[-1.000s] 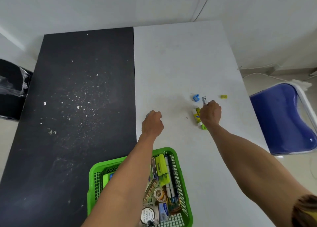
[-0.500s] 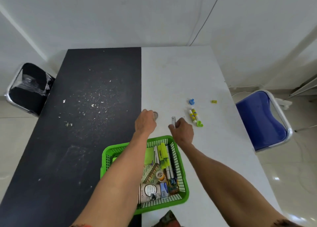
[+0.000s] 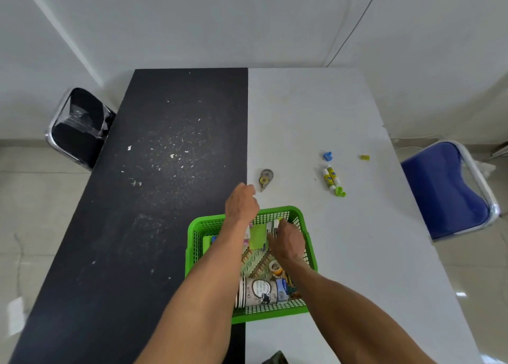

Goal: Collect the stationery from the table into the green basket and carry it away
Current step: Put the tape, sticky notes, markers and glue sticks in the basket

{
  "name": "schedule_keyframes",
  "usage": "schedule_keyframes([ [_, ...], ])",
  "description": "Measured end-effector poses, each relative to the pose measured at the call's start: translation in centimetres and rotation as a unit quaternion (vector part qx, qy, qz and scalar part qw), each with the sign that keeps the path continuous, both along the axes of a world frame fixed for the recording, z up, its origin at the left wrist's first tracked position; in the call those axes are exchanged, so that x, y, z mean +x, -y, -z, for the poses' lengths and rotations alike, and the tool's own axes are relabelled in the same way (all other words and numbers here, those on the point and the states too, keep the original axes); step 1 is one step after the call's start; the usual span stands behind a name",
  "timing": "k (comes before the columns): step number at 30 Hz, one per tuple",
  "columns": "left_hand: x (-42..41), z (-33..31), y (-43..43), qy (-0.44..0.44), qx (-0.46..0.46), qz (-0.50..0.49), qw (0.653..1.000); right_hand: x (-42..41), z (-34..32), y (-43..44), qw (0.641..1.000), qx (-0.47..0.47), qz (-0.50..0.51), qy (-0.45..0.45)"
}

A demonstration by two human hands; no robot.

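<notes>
The green basket stands at the near edge where the black and white table halves meet, and holds paper cups, a tape roll, green notes and pens. My right hand is down inside it, fingertips closed on a small white stick. My left hand hovers over the far rim, fingers loosely bent, holding nothing. A correction tape lies just beyond it. Further right lie two glue sticks, a green cap, a blue piece and a yellow piece.
The black table half is sprinkled with white crumbs. A blue chair stands against the right edge of the white half. A black chair sits at the far left. Walls close off the far side.
My right hand carried the small white stick from beside the glue sticks into the basket. My left hand drew back from the correction tape, which now lies uncovered. The view pulled back.
</notes>
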State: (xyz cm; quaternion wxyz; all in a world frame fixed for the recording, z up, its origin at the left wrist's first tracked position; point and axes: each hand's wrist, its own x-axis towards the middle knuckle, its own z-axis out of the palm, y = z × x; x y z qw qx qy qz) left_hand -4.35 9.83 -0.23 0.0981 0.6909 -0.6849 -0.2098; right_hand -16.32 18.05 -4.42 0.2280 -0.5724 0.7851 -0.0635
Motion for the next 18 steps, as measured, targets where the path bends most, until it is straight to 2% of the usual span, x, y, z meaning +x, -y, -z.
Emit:
schedule_keyframes([
  [18,1.0,1.5,0.5,-0.002,0.01,0.005,1.0,1.8,1.3,1.2,0.997,0.042,-0.054,-0.035],
])
